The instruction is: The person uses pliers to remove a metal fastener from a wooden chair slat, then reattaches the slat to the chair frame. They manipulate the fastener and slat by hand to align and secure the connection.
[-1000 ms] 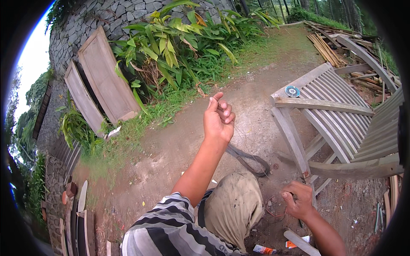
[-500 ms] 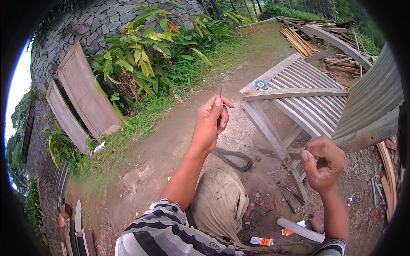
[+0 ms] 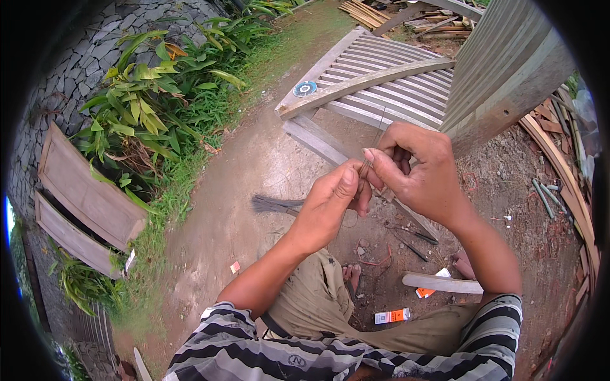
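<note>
L hand (image 3: 327, 206) & R hand (image 3: 422, 168) meet mid-scene, thumb & fingers of each pinching thin wire (image 3: 365, 169) btwn them, w/ its free end sticking up twd slatted wooden chair (image 3: 375, 79) on far side. Blue-rimmed disc (image 3: 305, 88) sits at chair's left corner; bundle of dark strands (image 3: 274, 204) lies on dirt (image 3: 210, 254) just left of L hand, partly hidden by it. Nr right, on ground: dark-handled tool (image 3: 427, 239), curved wooden slat (image 3: 443, 282), orange-and-white packet (image 3: 392, 315).

Striped black, grey, white shirt (image 3: 267, 359); short sleeves (image 3: 502, 320); khaki trousers (image 3: 302, 295).
</note>
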{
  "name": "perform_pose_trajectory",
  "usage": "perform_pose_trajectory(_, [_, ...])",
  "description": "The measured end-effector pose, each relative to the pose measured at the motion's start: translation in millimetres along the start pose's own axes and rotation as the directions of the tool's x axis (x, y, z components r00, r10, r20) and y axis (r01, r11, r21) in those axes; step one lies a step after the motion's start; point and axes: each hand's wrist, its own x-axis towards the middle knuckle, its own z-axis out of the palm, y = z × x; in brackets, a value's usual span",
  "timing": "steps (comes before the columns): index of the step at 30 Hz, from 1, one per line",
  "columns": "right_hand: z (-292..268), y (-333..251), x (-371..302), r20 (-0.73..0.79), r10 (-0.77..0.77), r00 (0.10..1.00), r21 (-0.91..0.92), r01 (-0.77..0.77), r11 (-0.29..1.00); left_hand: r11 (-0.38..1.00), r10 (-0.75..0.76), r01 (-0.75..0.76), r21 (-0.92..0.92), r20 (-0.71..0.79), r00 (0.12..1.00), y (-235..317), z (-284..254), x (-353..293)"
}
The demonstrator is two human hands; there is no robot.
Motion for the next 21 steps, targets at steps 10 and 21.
perform_pose_trajectory(10, [-2.9,4.2,-9.3,-0.022,-0.253,0.967,-0.566,0.197,0.801,0.961,-0.27,0.274,0.045,-0.071,0.96,15.9,-16.8,2.4])
perform_pose_trajectory(21, [18.4,24.0,-13.8,0.403,-0.309,0.861,-0.716,0.507,0.479,0.779,-0.243,0.058,0.624,0.216,0.945,16.5,-70.8,-10.9])
